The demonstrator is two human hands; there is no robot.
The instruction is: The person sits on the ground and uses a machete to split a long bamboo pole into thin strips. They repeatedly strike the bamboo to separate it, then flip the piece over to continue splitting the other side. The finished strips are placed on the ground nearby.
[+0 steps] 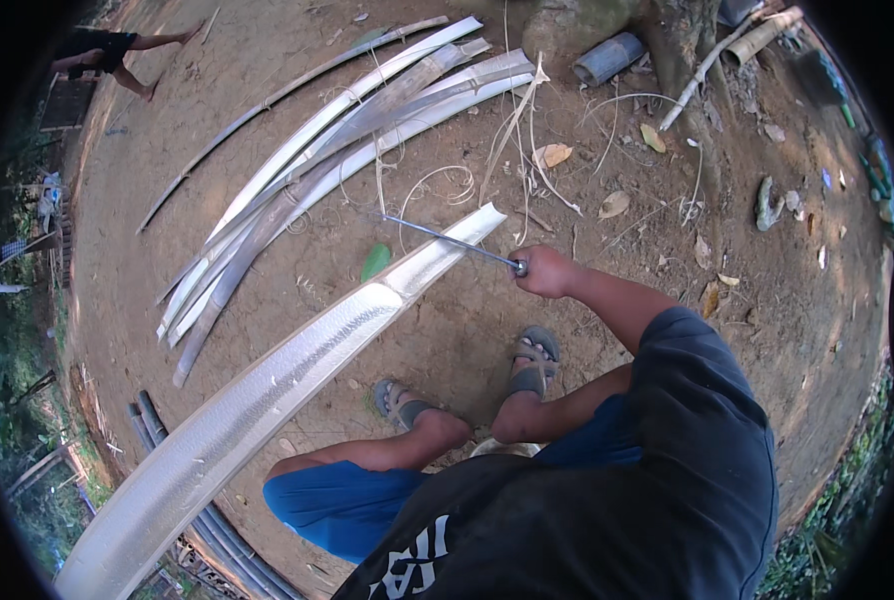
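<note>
My right hand [547, 272] is closed round the handle of a long knife [445, 238], whose narrow blade points up and to the left. The blade crosses the far end of a split bamboo length [257, 395]; whether it touches cannot be told. Pale inner side up, the bamboo slants from the lower left edge to just left of my right hand. A cross-wall shows partway along its hollow. My left hand is out of view.
Several split bamboo lengths [352, 150] lie piled on the dirt ahead, with thin shavings [512, 130] beside them. A short bamboo tube [609, 60] rests near a tree trunk [682, 70]. Dark poles [227, 545] lie at lower left. Another person's legs [137, 60] show at far left.
</note>
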